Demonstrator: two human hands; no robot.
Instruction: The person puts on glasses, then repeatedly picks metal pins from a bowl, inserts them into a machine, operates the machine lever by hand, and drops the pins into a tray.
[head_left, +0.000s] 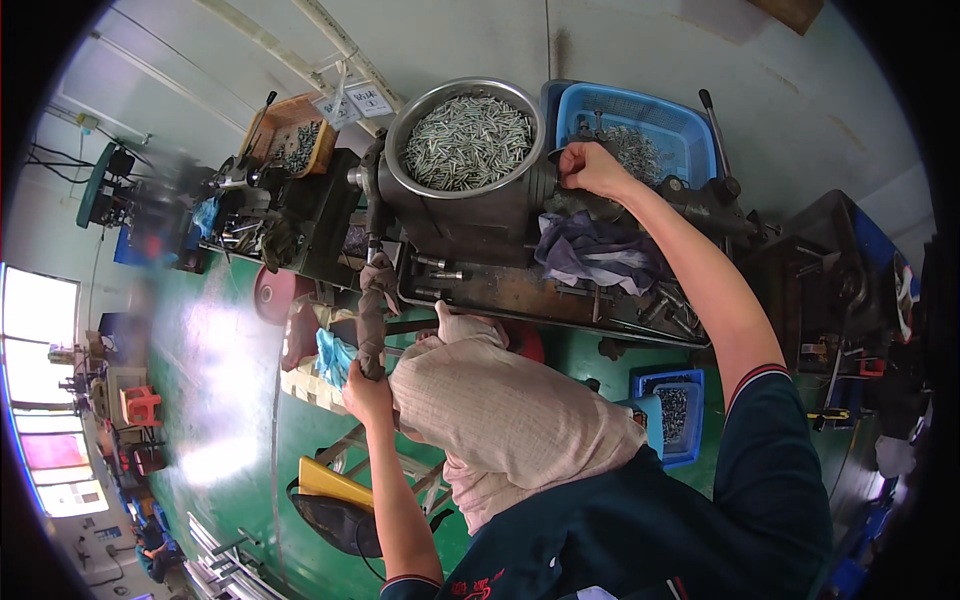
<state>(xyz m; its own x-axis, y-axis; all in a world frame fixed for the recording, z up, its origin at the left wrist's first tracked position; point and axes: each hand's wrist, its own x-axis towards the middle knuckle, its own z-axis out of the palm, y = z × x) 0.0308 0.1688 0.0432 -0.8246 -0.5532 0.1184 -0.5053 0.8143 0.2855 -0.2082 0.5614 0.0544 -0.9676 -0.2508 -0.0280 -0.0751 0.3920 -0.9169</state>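
Note:
My left hand [368, 396] is wrapped round the lower end of a long lever [371, 318] bound in brown cloth, with a light-blue rag [335, 357] beside it. The lever runs up to the left side of a dark bench machine [455, 228]. My right hand [594, 168] is at the machine's right end, fingers pinched together; whatever lies between them is too small or hidden to make out. On top of the machine rests a round metal bowl [394, 150] heaped with small silvery pins [468, 143]. A blue plastic basket [690, 122] with more small metal parts stands behind my right hand.
A purple-grey rag [598, 250] hangs over the machine tray [500, 290], where several metal tools lie. An orange-brown box [322, 150] of parts sits at the back left. Beige cloth [510, 395] covers my lap. A blue crate [683, 455] stands on the green floor.

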